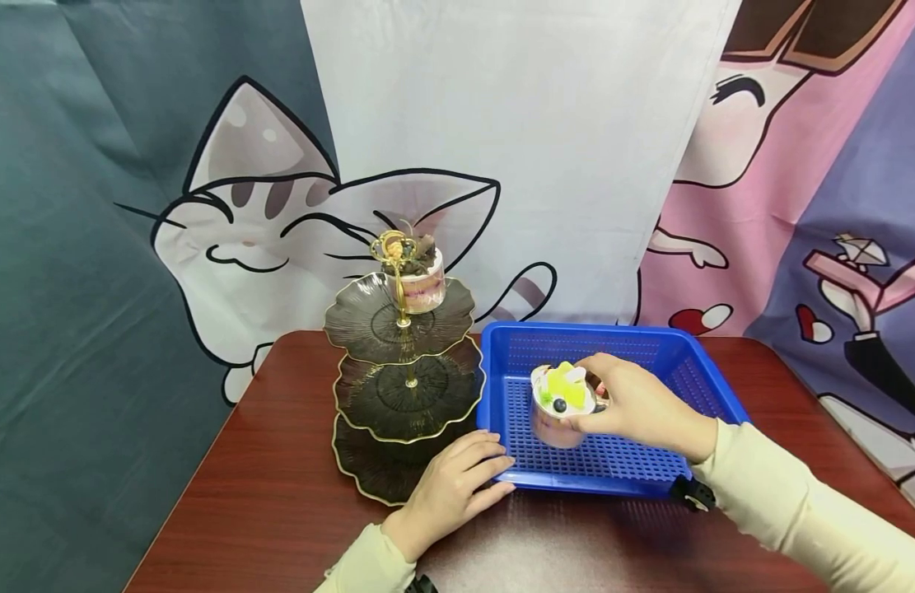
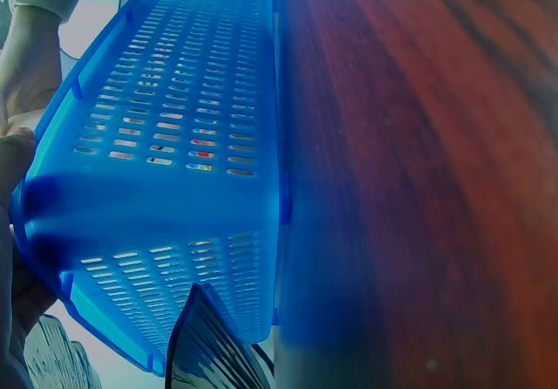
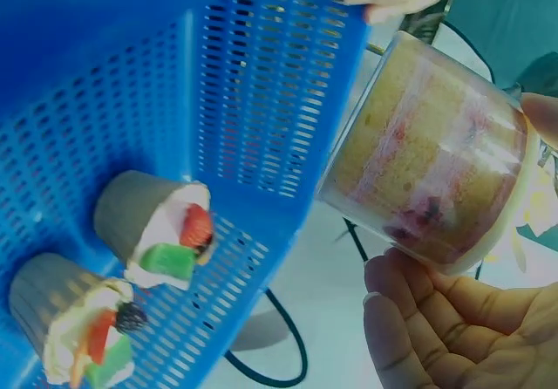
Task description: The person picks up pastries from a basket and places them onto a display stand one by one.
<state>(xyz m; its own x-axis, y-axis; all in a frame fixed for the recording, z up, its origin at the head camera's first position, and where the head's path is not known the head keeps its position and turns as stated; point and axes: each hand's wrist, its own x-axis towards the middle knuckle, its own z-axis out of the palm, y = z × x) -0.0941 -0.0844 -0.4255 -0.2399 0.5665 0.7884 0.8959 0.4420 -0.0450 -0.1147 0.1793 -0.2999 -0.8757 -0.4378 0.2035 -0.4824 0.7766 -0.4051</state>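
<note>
fruit-topped layered cake cup, clear-walled, with yellow fruit and a dark berry on its cream, sits in the grasp of the person's right hand, thumb on the near side and fingers round the far side. it is over the inside of the blue perforated plastic basket; from where i stand i can't tell if its base touches the floor of it. the left hand holds the basket by the near corner, fingers hooked over the rim. two fruit cupcakes lie tipped in the basket, below the right hand. just beyond the left hand stands a three-tiered serving stand, a chocolate-topped cake cup on its top tier. to me, the step in hand looks like taking the cup out. the next move would call for a straight, level lift above the rim, keeping the topping untouched, while the left hand steadies the corner.
</note>
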